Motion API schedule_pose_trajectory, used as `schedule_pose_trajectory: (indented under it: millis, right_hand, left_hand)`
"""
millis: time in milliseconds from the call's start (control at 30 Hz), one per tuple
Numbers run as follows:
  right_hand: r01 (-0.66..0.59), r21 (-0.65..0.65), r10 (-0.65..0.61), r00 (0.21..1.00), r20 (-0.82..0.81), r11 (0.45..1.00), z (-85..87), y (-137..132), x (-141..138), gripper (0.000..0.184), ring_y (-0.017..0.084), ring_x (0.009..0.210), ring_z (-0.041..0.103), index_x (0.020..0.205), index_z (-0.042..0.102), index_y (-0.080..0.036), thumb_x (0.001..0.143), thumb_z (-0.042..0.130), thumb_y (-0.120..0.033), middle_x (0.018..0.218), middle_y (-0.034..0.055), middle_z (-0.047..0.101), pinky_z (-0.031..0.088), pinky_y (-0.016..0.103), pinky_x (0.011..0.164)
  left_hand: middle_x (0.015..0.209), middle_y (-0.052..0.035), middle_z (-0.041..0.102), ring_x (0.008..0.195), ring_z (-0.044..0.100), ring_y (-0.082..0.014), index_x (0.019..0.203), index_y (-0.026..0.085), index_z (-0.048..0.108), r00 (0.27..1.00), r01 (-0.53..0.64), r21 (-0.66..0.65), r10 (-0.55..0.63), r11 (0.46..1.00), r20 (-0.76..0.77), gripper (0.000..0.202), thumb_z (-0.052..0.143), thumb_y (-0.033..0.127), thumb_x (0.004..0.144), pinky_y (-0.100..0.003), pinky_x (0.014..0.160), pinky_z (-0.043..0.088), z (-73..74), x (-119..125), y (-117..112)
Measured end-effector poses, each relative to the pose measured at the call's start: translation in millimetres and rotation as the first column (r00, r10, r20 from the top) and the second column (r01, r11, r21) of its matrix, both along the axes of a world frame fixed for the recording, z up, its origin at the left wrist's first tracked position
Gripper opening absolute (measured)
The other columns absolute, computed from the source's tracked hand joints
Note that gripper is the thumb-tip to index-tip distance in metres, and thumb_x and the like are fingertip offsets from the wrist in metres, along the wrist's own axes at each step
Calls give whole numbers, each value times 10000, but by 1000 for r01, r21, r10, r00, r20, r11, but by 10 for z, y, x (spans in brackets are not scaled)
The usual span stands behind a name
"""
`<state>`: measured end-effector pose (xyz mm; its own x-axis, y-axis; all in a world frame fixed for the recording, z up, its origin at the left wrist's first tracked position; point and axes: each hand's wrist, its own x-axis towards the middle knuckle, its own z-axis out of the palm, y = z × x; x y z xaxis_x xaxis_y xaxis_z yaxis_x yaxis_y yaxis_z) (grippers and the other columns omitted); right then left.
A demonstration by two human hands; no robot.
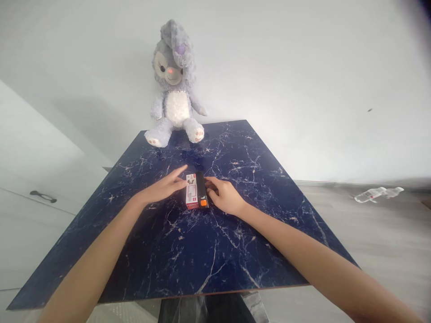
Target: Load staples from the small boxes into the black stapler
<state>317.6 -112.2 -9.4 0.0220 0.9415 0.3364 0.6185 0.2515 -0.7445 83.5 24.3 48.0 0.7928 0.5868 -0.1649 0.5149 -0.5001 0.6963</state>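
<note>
A small white-and-red printed box [191,192] lies on the dark blue marbled table [215,251]. Right against it is a black box [200,184] with an orange patch at its near end. My left hand [164,185] is open at the left of the pair, index finger stretched forward and thumb at the white-and-red box's left edge. On the other side, my right hand [225,195] has loosely bent fingers, with index fingertip and thumb apart at the black box's right edge. Whether those fingertips press on it is hard to make out; no grip around the box shows.
A grey plush rabbit [177,107] sits at the table's far edge against the white wall. Clear plastic bottles [377,194] lie on the floor to the right. A white cabinet with a dark handle [43,196] stands at the left.
</note>
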Motion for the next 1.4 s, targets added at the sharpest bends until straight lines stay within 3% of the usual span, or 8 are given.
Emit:
schedule_pose_trajectory:
  millis: [133,400,567,800,967,1133,1267,1400]
  right_hand:
    - [26,-15,-26,1000,-2,1000,80,-69,-24,381,228,1039,726,1387,535,-200,1034,433,-302,1182,77,744,546,367,933]
    - [143,45,-145,988,60,989,85,-129,37,518,249,988,726,1404,508,-186,922,590,-357,1175,101,732,557,356,879]
    - [424,58,-428,896,123,904,81,32,571,420,270,961,723,1294,603,-171,915,563,-347,1115,114,747,539,367,885]
    - [727,-9,-727,687,18,687,65,105,1478,414,291,1026,711,1268,645,-163,931,496,-351,1090,132,757,509,385,952]
    - [827,-53,-828,556,-67,559,-15,96,1849,444,305,1061,697,1271,636,-157,944,443,-390,1124,152,745,512,421,954]
    - [860,-13,-852,502,-151,510,-35,84,1907,493,281,1128,659,1291,600,-135,980,376,-446,1194,165,711,489,423,997]
    - [876,146,-860,481,-168,461,59,8,1751,538,283,1263,551,1426,449,-98,1007,335,-415,1353,196,598,395,462,1105]
    - [643,490,-738,674,2,589,169,-24,1365,549,308,1391,422,1483,393,-130,997,418,-383,1459,202,487,302,523,1172]
  left_hand:
    - [1680,-129,235,1481,372,-368,1633,347,-37,995,65,113,-55,991,-89,1180,763,563,793,-488,1120,424,47,-167,-165]
    - [1534,-145,505,1473,383,-364,1642,283,14,996,-20,328,46,944,-70,1182,767,567,777,-524,1151,339,-245,275,-367]
    - [1518,-155,522,1477,368,-368,1642,229,107,998,50,332,-60,942,20,1196,818,539,732,-511,1166,317,-327,1056,-125]
    - [1495,-199,533,1432,430,-384,1619,147,207,975,118,343,-174,932,136,1156,844,476,711,-482,1139,362,-474,2475,-20]
    - [1508,-181,523,1417,420,-401,1626,164,178,953,184,374,-258,909,160,1113,789,523,767,-492,1109,384,-542,2980,-127]
    - [1548,-226,445,1455,342,-416,1610,124,222,963,130,476,-226,870,148,987,653,610,867,-517,1154,318,-565,2851,-277]
    - [1467,-183,537,1373,449,-332,1547,150,383,944,78,574,-245,815,220,626,400,502,1030,-486,1145,342,-534,2339,-419]
    - [1338,-115,648,1296,518,-295,1419,206,554,965,33,608,-184,793,188,483,403,458,1035,-482,1136,368,-487,1393,-309]
